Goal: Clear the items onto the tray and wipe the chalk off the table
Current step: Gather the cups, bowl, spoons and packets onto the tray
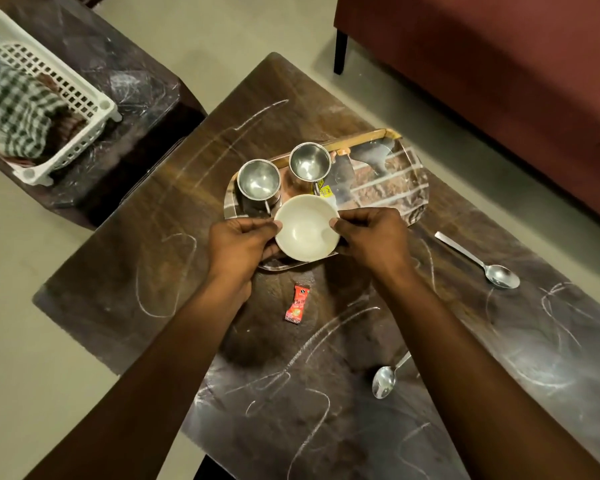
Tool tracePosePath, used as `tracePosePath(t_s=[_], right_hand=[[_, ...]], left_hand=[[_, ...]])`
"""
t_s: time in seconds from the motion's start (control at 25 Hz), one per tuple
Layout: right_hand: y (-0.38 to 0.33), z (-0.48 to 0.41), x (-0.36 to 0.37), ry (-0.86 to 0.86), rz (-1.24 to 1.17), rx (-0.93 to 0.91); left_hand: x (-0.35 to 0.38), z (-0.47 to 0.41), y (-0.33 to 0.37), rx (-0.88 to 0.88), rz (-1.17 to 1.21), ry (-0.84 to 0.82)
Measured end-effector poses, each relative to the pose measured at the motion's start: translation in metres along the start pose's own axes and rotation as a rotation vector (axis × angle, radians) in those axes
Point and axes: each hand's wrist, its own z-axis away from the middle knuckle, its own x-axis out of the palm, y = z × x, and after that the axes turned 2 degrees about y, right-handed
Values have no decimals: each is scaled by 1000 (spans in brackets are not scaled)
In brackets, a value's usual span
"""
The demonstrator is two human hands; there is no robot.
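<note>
Bowl, white, likely light, rigid and breakable: pinched at opposite rims between left hand and right hand, over the tray edge; rim grip suits.

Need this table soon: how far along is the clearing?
Done: two steel cups stand on the patterned tray. In hand: left hand and right hand hold the round white bowl at the tray's near edge. Left: red sachet, two steel spoons, white chalk scribbles on the dark table.

Pale floor, maroon sofa on a black leg, dark side table with white basket
</note>
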Motion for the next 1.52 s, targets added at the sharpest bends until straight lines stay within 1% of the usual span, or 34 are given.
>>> tracePosePath(t_s=[0.36,0.44,0.56,0.64,0.68,0.72,0.8,0.96,1.04,1.12,1.2,1.24,1.36,1.44,1.52], right_hand=[[7,-1,5,-22,-28,30],[7,2,4,-40,10,8],[5,10,-17,-54,-11,-2],[15,19,-47,-24,-31,-19],[24,27,-65,-2,1,-43],[36,37,-82,12,48,-59],[67,62,-110,26,117,-36],[125,103,-139,77,126,88],[145,118,-147,81,73,127],[157,132,-148,49,70,141],[166,139,-142,39,71,136],[169,140,-136,30,62,128],[163,139,-108,-5,74,61],[144,133,-83,-52,59,1],[123,123,-57,-85,73,-59]], left_hand=[[-2,1,-1,23,-33,49],[-5,3,-4,45,-54,69],[-14,8,-10,146,-48,130],[-17,24,-16,249,-96,172],[-16,37,-20,303,-136,167],[-13,51,-26,347,-179,142],[-6,80,-44,349,-268,37],[16,115,-106,173,-488,-267],[25,130,-137,76,-555,-346],[31,141,-161,69,-599,-361],[34,153,-170,100,-614,-326],[34,157,-170,112,-601,-275],[19,149,-159,156,-456,-45],[1,132,-147,219,-361,96],[-11,114,-132,291,-363,198]])
